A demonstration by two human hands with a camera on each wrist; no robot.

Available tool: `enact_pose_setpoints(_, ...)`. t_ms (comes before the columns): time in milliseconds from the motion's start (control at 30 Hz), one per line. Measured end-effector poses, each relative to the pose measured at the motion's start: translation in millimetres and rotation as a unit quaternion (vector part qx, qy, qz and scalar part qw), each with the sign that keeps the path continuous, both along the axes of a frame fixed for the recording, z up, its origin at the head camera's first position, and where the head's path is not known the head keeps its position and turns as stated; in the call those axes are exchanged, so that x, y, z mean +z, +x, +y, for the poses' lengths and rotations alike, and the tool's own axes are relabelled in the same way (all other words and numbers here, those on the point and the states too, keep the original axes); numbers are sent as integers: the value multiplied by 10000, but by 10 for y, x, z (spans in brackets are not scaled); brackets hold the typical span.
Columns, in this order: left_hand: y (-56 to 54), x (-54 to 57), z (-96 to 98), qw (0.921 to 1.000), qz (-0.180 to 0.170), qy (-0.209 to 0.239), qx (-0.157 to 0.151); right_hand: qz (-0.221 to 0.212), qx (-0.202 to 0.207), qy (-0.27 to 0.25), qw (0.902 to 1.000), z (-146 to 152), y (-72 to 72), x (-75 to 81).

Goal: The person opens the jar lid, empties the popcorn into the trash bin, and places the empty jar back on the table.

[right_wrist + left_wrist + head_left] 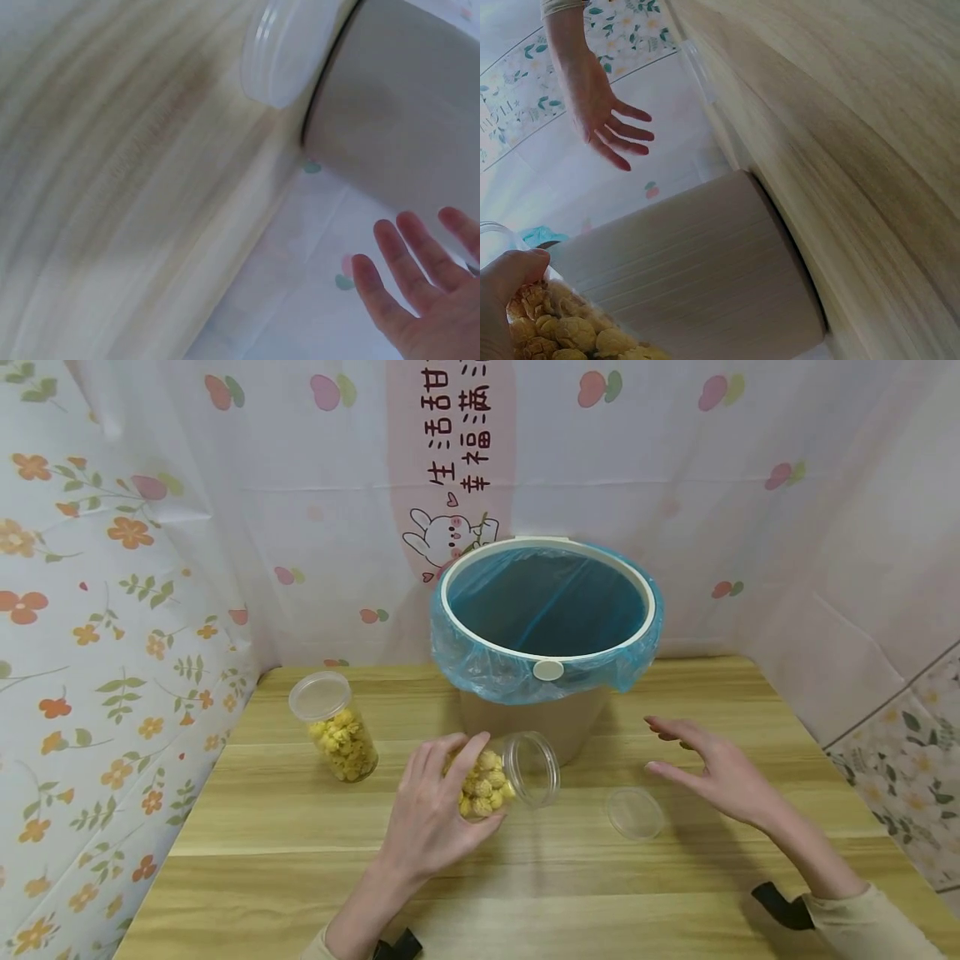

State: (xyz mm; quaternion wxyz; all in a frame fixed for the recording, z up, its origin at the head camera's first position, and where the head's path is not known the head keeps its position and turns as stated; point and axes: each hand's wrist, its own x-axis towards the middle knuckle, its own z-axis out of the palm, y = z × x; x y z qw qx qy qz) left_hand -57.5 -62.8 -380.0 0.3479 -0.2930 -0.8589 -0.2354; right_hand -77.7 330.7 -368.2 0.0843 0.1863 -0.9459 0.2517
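My left hand (438,810) grips a clear plastic jar (531,768) of yellow popcorn (483,785), tilted on its side with its uncovered mouth facing right. In the left wrist view the thumb lies across the jar near its neck, above the popcorn (570,330). My right hand (712,768) hovers over the table at the right, fingers spread and holding nothing; the right wrist view shows its fingers (409,262) extended. A clear round lid (634,814) lies on the table between the hands. Behind the jar stands a beige trash bin (517,718).
A blue bag (480,668) lines the bin, folded over its white rim (548,670). To the left, a second lidded jar (341,735) of popcorn stands on the wooden table (300,860). Patterned cloth (330,527) hangs at the back and sides.
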Motion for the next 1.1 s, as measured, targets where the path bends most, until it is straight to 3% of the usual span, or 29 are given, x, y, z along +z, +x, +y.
enact_pose_setpoints(200,-2,62,-40,10000,34,76,-3,-92,23,-442,9990,27,-81,93)
enact_pose_setpoints(433,-20,166,-113,10000,68,39,-26,-168,-377,-1135,9927,0,-165,294)
enact_pose_setpoints(767,-31,298,-227,9995,291,47,58,-51,-836,-1230,9889,-21,-283,473)
enact_pose_setpoints(1100,-69,471,-328,9994,322,108,-11,153,-703,-1853,9800,-93,-395,676)
